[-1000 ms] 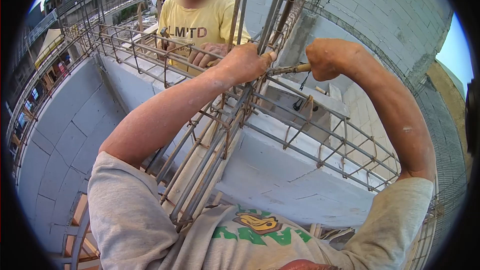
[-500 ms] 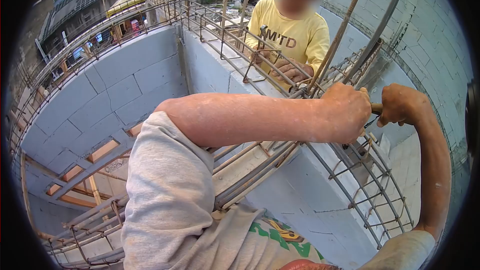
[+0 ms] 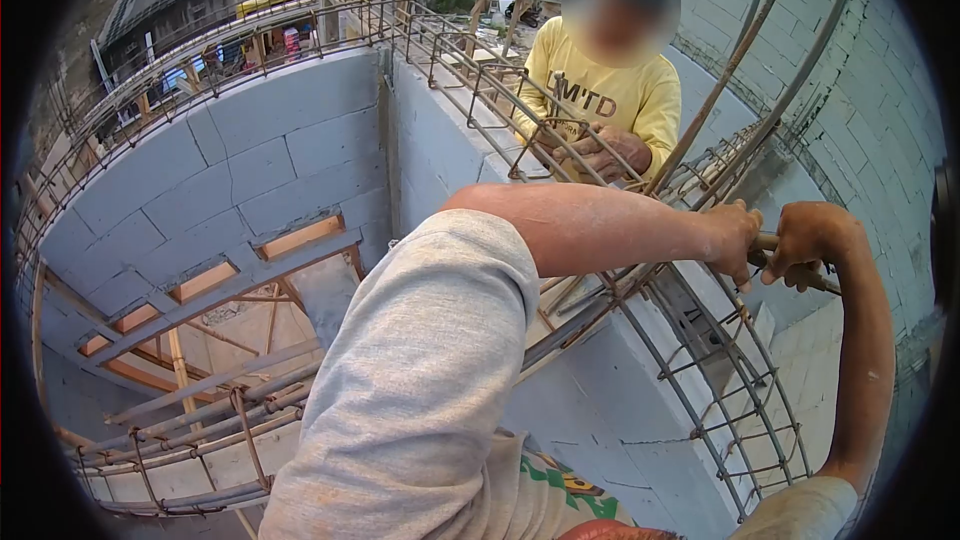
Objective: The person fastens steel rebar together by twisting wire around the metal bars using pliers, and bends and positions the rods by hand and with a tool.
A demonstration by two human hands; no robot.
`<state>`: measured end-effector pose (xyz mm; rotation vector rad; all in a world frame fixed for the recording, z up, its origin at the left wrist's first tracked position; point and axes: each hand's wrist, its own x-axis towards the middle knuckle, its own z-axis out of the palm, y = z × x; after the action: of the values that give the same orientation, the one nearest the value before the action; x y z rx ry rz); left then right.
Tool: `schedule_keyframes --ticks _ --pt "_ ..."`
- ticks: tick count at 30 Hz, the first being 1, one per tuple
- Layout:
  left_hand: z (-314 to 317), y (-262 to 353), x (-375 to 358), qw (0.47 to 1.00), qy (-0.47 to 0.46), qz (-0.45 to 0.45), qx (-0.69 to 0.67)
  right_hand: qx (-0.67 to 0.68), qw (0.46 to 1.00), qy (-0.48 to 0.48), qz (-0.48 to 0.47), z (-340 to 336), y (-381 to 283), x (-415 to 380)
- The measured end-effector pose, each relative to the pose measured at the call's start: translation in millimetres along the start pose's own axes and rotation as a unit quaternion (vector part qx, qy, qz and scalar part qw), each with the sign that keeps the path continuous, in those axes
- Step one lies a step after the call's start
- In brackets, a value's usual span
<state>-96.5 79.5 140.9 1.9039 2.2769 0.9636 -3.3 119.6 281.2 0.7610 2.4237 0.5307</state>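
Note:
My left hand (image 3: 735, 243) reaches across from the left with its fingers curled at one end of a short brownish bar (image 3: 767, 241). My right hand (image 3: 815, 238) grips the same bar close beside it, wrist bent and fingers wrapped round. Another thin rod (image 3: 824, 283) shows just below my right hand. Both hands are above a rebar cage (image 3: 735, 375) of long bars and tied stirrups, which runs along the top of the block wall. Much of the bar is hidden inside my fists.
A person in a yellow shirt (image 3: 605, 95) stands across the wall, hands at another rebar cage (image 3: 480, 90). Upright rebars (image 3: 728, 65) rise near my hands. Pale block walls (image 3: 240, 165) enclose the left side, above a timber frame (image 3: 195, 285). More rebar (image 3: 235, 425) runs at lower left.
The view has shifted, and my left forearm and sleeve have swung to the right. My left hand has turned, its fingers now pointing more downward. The bar stays between both hands.

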Motion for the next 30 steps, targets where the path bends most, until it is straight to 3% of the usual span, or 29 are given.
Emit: schedule_keyframes --ticks 3,5,8,9,12,13,16,18,21,22,24,25,28,29,30 --pt "4 7 3 0.995 0.021 -0.041 -0.094 0.040 0.999 -0.032 -0.006 -1 15 19" --pt "9 3 9 0.994 0.033 -0.017 -0.101 0.088 0.995 -0.033 -0.017 1 18 20" --pt "9 1 9 0.990 0.038 -0.024 -0.133 -0.135 0.973 0.165 -0.091 11 6 10" --pt "9 0 10 0.988 0.036 -0.026 -0.147 -0.152 0.956 0.242 -0.065 21 3 7" --pt "12 -7 19 0.984 0.060 -0.007 -0.166 -0.204 0.860 0.450 -0.130 54 0 -13" --pt "12 -9 20 0.983 0.074 0.002 -0.168 -0.244 0.842 0.471 -0.094 68 2 -14" --pt "0 0 12 0.983 -0.023 -0.044 -0.175 -0.310 0.665 0.667 -0.128 104 37 25" --pt "-4 4 15 0.977 -0.049 -0.074 -0.194 -0.308 0.648 0.687 -0.117 112 57 48" --pt "-12 7 11 0.966 -0.074 -0.091 -0.230 -0.292 0.654 0.690 -0.105 107 68 62" --pt "-13 7 8 0.962 -0.082 -0.095 -0.244 -0.254 0.736 0.619 -0.099 102 66 58" --pt "-4 1 4 0.988 0.020 -0.046 -0.143 -0.171 0.872 0.450 -0.081 85 58 39" --pt "2 0 3 0.993 0.070 -0.021 -0.093 -0.169 0.859 0.470 -0.112 77 52 31" --pt "18 4 -8 0.980 0.169 0.106 0.004 -0.060 0.970 0.222 -0.077 49 48 18" --pt "26 8 -8 0.965 0.207 0.158 0.025 -0.084 0.964 0.231 -0.098 39 46 16" --pt "27 11 -6 0.976 0.181 0.119 -0.030 -0.059 0.983 0.164 -0.053 26 39 10"
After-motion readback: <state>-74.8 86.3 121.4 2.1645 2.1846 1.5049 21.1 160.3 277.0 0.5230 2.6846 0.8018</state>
